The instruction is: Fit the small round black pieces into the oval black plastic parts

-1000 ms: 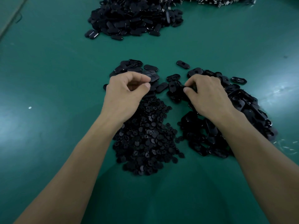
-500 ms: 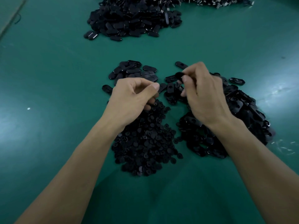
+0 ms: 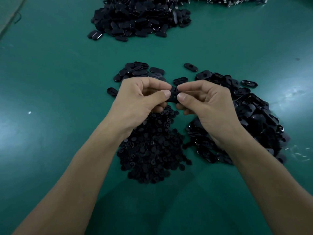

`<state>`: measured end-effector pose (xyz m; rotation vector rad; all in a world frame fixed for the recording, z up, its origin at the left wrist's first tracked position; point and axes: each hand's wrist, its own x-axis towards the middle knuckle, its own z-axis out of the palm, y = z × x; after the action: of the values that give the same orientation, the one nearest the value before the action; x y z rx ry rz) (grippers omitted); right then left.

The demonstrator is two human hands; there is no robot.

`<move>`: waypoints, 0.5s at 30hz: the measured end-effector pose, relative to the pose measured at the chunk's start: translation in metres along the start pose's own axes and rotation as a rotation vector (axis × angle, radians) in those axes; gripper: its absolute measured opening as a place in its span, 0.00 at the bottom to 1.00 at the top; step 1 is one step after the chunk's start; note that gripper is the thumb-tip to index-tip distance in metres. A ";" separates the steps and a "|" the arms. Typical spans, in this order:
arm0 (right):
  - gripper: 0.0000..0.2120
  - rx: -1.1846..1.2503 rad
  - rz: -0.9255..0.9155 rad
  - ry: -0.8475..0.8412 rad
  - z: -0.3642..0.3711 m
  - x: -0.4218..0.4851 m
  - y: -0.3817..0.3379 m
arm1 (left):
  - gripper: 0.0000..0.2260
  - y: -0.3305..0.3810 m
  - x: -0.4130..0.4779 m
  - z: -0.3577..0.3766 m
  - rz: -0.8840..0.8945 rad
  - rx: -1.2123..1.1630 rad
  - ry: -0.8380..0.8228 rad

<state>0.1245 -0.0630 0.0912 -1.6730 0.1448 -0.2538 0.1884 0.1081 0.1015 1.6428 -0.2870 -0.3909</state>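
Green matte tabletop point(image 3: 55, 68), both hands meet mid-frame.
Left hand point(image 3: 138, 102) and right hand point(image 3: 208, 106) pinch one oval black plastic part point(image 3: 173, 95), thumbs against curled fingers; heap of small round black pieces point(image 3: 152, 150) at 6 o'clock of it, heap of loose oval parts point(image 3: 254, 119) at 4 o'clock.

Green table point(image 3: 50, 78) — heaps of round pieces point(image 3: 152, 150), oval parts point(image 3: 254, 116).

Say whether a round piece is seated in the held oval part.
Cannot tell: the left hand and right hand cover the oval part.
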 end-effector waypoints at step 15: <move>0.05 -0.191 0.008 0.093 -0.005 -0.002 0.000 | 0.09 0.007 -0.003 -0.002 0.107 -0.016 0.056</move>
<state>0.1215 -0.0678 0.0917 -1.8499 0.2521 -0.3198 0.1867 0.1099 0.1093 1.6125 -0.3276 -0.2655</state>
